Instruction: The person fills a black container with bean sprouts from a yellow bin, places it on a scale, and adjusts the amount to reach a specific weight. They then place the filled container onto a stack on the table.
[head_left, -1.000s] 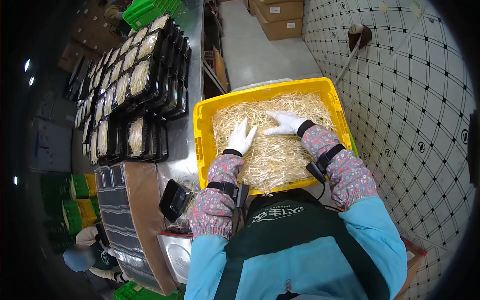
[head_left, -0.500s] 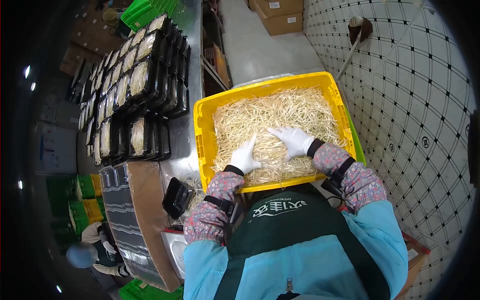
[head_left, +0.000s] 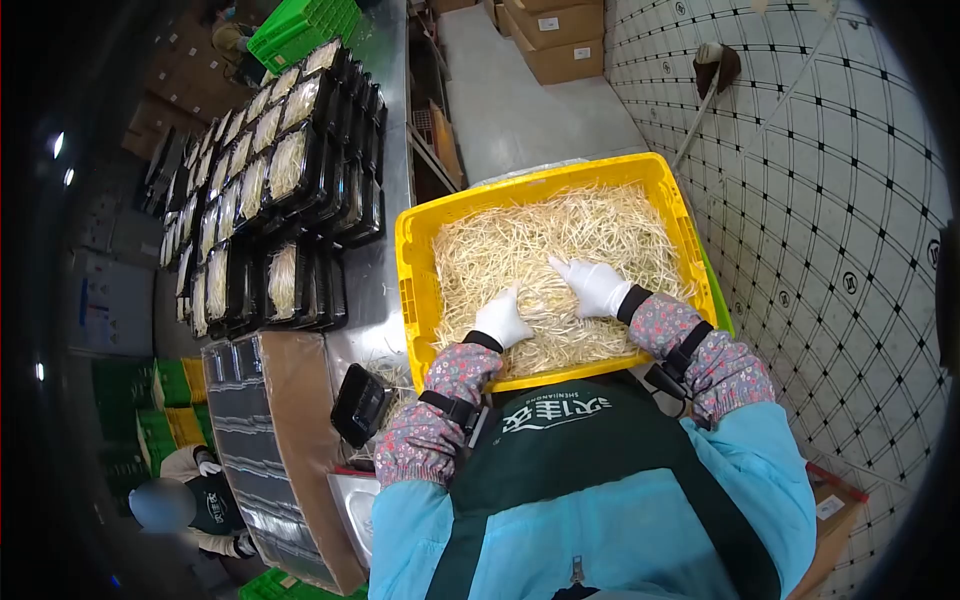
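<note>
A yellow crate (head_left: 418,300) in front of me is filled with pale bean sprouts (head_left: 480,240). My left hand (head_left: 503,320), in a white glove, is pushed into the sprouts near the crate's close side, its fingers curled down and partly buried. To its right, my white-gloved right hand (head_left: 598,288) grips into the same heap. Its index finger reaches toward the middle, while the other fingers are sunk among the sprouts. A loose mound of sprouts lies between the two hands.
Black trays packed with sprouts (head_left: 288,165) stand stacked on the metal table (head_left: 385,262). Nearer are a carton of black trays (head_left: 300,440) and a tilted black tray (head_left: 360,405). A co-worker (head_left: 205,500) is at lower left. Cartons (head_left: 560,45) stand beyond the crate.
My left hand has moved slightly right and its fingers have gone from spread to curled into the sprouts. The right hand has shifted slightly and its fingers have drawn in. The view has tilted slightly.
</note>
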